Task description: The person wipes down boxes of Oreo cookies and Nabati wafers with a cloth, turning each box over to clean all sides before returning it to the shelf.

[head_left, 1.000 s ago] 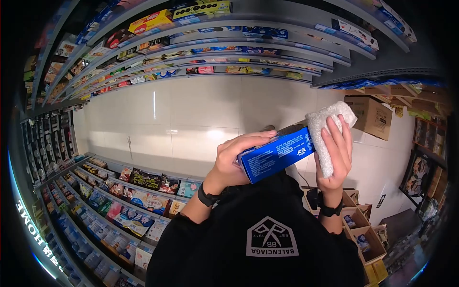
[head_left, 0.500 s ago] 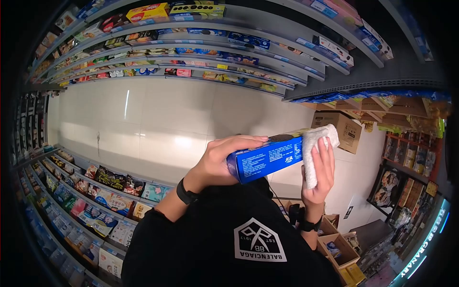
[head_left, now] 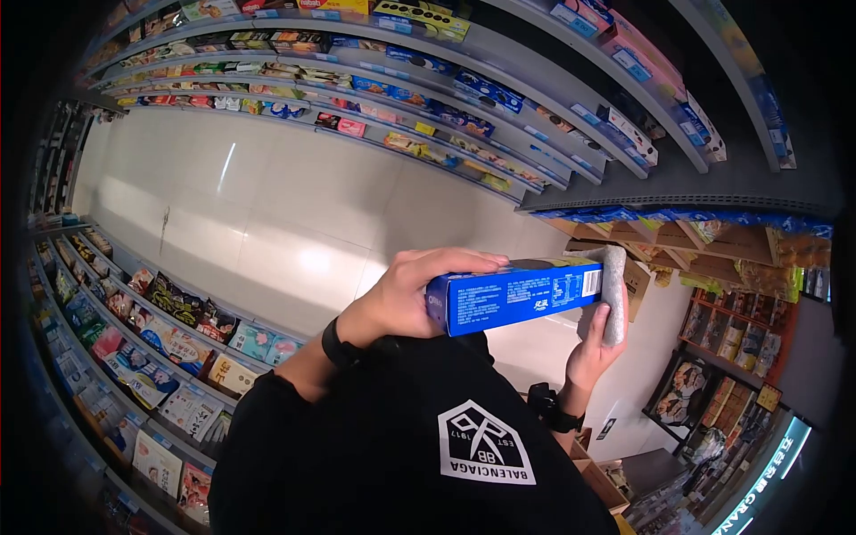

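My left hand (head_left: 399, 292) is wrapped round the left end of a long blue biscuit box (head_left: 513, 305), fingers over its top edge. The box is held up in front of my chest, roughly level. One long side faces me, with white print, a table of text and a barcode near the right end. In my right hand (head_left: 590, 349) is a folded whitish-grey cloth (head_left: 615, 299), pressed against the box's right end. The thumb shows on the near side of the cloth; most of the other fingers are hidden behind it.
Shelves (head_left: 499, 116) of packaged snacks run along the far side, and another shelf unit (head_left: 152, 357) stands at the left. A cardboard carton (head_left: 638, 283) is on the tiled floor (head_left: 259, 205) behind the cloth. Wooden bins and a lit sign (head_left: 767, 486) are at the right.
The cloth has slid from the box's near side and top to its right end, uncovering the printed table and barcode. My left hand keeps its hold. The view has turned slightly.
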`<state>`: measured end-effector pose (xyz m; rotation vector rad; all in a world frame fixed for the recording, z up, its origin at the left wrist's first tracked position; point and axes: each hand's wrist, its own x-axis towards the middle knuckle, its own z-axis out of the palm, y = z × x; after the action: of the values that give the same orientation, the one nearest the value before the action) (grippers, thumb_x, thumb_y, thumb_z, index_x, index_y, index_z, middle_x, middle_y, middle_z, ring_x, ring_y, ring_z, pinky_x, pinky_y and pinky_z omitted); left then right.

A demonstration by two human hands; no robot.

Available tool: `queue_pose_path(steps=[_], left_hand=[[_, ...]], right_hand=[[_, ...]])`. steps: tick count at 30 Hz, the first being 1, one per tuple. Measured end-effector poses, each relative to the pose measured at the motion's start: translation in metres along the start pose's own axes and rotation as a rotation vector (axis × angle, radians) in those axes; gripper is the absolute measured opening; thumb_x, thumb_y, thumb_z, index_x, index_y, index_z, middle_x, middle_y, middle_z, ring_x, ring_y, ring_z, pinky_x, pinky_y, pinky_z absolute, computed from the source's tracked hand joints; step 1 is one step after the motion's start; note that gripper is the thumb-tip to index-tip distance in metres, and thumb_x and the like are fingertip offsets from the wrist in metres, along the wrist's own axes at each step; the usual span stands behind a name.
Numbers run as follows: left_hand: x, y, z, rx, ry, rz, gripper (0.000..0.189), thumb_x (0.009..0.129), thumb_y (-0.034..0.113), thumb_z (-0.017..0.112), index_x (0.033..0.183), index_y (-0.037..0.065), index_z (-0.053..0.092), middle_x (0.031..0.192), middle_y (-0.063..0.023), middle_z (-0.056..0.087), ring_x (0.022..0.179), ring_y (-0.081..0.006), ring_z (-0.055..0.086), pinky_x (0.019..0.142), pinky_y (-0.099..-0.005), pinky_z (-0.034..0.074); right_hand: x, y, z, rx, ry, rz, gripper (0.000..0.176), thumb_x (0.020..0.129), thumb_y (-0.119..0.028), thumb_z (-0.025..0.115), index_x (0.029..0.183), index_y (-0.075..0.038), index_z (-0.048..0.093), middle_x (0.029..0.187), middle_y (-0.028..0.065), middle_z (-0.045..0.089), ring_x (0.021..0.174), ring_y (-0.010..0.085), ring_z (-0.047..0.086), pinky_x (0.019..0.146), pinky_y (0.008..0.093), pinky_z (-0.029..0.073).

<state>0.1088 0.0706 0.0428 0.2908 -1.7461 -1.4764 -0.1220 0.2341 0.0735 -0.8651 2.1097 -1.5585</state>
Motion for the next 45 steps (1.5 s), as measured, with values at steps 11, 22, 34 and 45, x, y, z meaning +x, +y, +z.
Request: queue_pose_path(steps=[11, 22, 34, 45], left_hand=[[0.000, 0.007, 0.002, -0.063, -0.052, 0.055, 0.061, 0.069, 0.006, 0.092, 0.123, 0.003, 0.063, 0.122, -0.0187, 0.071, 0.119, -0.0343, 0.067, 0.102, -0.0433, 0.055], [0.018, -0.005, 0.020, -0.123, -0.121, 0.111, 0.056, 0.072, 0.007, 0.090, 0.122, 0.006, 0.064, 0.120, -0.0187, 0.071, 0.117, -0.0358, 0.068, 0.101, -0.0427, 0.056], [0.038, -0.001, 0.019, 0.136, -0.220, -0.295, 0.102, 0.069, 0.017, 0.093, 0.151, 0.012, 0.034, 0.129, -0.0148, 0.066, 0.121, -0.0291, 0.065, 0.104, -0.0395, 0.051], [0.052, -0.003, 0.029, -0.062, -0.076, -0.161, 0.100, 0.058, 0.019, 0.101, 0.140, 0.008, 0.045, 0.128, -0.0140, 0.067, 0.121, -0.0260, 0.064, 0.106, -0.0391, 0.050]], right_hand=[[-0.001, 0.012, -0.003, 0.401, 0.096, 0.094, 0.044, 0.107, -0.031, 0.055, 0.137, 0.002, 0.052, 0.130, 0.0135, 0.062, 0.115, 0.0195, 0.063, 0.099, 0.0359, 0.051], [-0.005, 0.053, -0.032, 0.575, 0.091, 0.164, 0.057, 0.102, -0.044, 0.057, 0.142, -0.003, 0.049, 0.134, 0.0108, 0.061, 0.120, 0.0207, 0.061, 0.104, 0.0382, 0.046], [-0.001, 0.064, -0.051, 0.887, -0.006, 0.130, 0.085, 0.077, -0.012, 0.079, 0.150, -0.002, 0.036, 0.140, 0.0140, 0.056, 0.128, 0.0285, 0.057, 0.111, 0.0439, 0.046], [0.029, 0.055, -0.034, 0.739, -0.276, 0.325, 0.056, 0.096, -0.032, 0.059, 0.140, -0.001, 0.048, 0.120, 0.0128, 0.068, 0.104, 0.0234, 0.071, 0.082, 0.0400, 0.063]])
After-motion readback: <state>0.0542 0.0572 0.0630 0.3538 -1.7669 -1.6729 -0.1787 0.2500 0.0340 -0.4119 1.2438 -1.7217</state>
